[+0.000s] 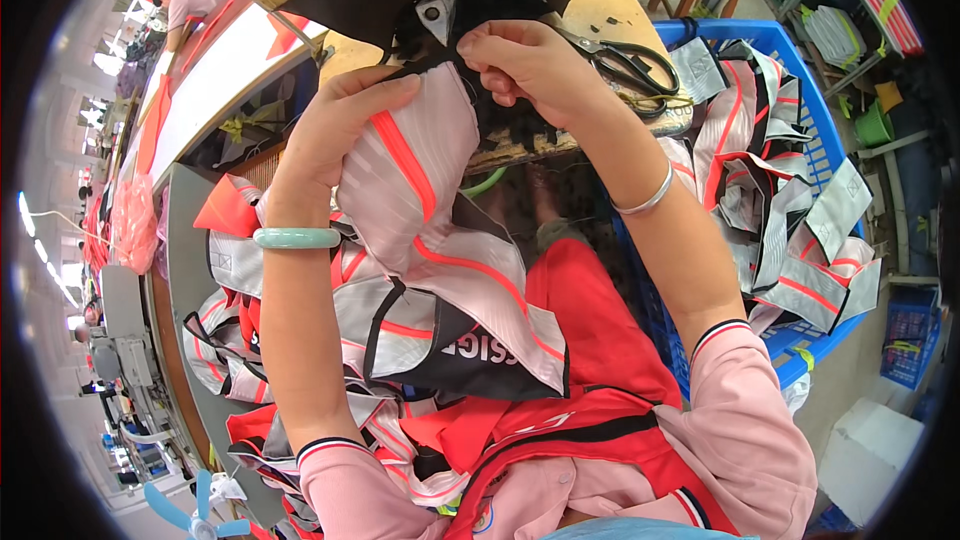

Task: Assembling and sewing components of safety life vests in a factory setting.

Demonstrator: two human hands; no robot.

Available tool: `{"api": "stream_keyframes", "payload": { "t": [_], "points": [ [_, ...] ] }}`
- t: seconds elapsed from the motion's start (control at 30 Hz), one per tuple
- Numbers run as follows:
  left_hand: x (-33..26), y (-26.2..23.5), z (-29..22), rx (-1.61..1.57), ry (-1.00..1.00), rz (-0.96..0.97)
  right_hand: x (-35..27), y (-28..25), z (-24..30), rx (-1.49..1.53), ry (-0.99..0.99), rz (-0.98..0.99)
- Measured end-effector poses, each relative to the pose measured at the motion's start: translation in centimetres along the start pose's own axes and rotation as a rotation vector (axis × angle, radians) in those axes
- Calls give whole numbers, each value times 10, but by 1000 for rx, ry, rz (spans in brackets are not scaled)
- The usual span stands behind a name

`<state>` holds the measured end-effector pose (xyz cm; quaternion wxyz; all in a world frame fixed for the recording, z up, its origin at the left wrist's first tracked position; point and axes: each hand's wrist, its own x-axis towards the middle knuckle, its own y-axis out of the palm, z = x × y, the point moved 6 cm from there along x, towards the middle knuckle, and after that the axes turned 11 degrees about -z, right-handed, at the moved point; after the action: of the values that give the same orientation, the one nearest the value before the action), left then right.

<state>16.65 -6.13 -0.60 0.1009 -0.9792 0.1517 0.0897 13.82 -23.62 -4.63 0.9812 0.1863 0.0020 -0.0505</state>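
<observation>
A grey striped fabric piece (pixel 420 190) with orange piping hangs in the centre of the frame, its top edge up at a sewing machine's presser foot (pixel 437 10). The left hand (pixel 340 135) grips its left side, fingers curled over the cloth; the right hand (pixel 525 60) pinches its top edge. Black scissors (pixel 630 65) lie on the wooden counter (pixel 600 0) at upper right, beside a blue basket (pixel 820 155) of similar pieces.
</observation>
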Motion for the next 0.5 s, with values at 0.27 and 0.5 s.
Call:
{"api": "stream_keyframes", "payload": {
  "t": [0.27,0.5],
  "points": [
    [7,3,-1,-127,3,-8,6,4,-3,283,32,-80],
    [5,0,-3,-108,-1,-46,4,-6,1,504,31,-101]
  ]
}}
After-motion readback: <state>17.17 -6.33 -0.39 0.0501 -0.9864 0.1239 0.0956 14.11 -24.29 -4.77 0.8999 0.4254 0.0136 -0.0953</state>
